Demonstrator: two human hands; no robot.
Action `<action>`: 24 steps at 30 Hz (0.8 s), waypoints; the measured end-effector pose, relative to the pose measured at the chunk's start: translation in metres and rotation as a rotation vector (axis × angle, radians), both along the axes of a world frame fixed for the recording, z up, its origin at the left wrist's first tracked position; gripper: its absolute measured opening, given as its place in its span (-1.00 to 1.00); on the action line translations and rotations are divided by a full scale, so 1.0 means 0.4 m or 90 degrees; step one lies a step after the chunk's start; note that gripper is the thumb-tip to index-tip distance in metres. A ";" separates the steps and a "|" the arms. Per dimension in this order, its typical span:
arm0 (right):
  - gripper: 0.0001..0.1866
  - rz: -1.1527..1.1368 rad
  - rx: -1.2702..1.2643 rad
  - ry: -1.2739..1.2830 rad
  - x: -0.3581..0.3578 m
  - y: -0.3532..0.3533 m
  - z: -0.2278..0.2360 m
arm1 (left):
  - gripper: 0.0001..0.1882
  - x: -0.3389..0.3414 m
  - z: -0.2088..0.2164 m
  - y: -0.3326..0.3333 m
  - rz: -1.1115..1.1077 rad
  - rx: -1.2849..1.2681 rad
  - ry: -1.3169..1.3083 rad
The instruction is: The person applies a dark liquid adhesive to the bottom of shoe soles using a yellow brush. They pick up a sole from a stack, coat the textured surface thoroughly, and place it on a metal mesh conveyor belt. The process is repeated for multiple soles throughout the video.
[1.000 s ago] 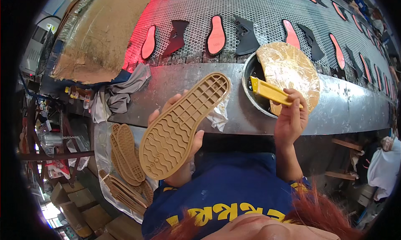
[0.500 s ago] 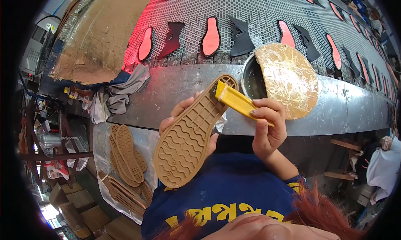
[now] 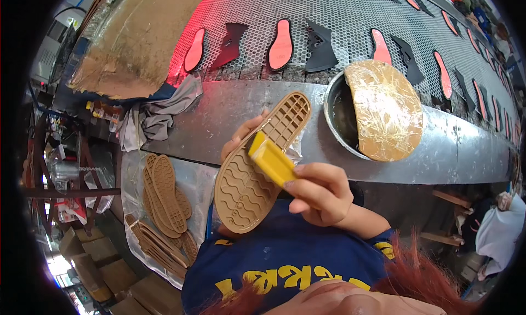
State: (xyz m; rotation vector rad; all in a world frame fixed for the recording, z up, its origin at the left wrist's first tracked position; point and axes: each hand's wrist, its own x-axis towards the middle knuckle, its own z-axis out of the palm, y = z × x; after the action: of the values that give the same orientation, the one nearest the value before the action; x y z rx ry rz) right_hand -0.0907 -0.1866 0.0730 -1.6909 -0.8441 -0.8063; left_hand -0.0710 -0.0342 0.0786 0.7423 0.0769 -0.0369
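Yellow tool (image 3: 274, 164) moved down tan sole (image 3: 241, 197), in right fingers (image 3: 322, 173)

We have brought our right hand (image 3: 323, 195) nearer and left. A second ago it held the yellow tool (image 3: 275, 162) over the pot (image 3: 342, 120), then over the sole's far end; now the tool is over the middle of the sole (image 3: 240, 197), uncovering that end. Our left hand (image 3: 241, 137) has shifted the sole right since the first picture, and its thumb is now hidden.
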 end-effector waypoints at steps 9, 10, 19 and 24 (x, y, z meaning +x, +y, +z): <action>-0.62 -0.012 -0.051 -0.054 -0.012 0.025 0.003 | -0.27 0.000 0.000 0.000 0.011 0.503 -0.203; -0.62 0.004 -0.054 -0.060 -0.014 0.031 0.004 | -0.23 0.002 -0.019 -0.002 0.049 0.503 -0.278; -0.65 0.123 -0.002 -0.044 -0.007 0.036 0.027 | -0.16 0.019 -0.072 -0.027 0.036 0.294 -0.327; -0.65 0.074 -0.029 -0.008 -0.016 0.032 0.026 | -0.12 0.027 -0.115 -0.018 0.029 0.214 -0.388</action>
State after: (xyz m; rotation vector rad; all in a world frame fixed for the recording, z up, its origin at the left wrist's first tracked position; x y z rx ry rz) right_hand -0.0971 -0.1738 0.0833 -1.6613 -0.9676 -0.7235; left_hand -0.0603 -0.0415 0.0325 1.0599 -0.4915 0.2504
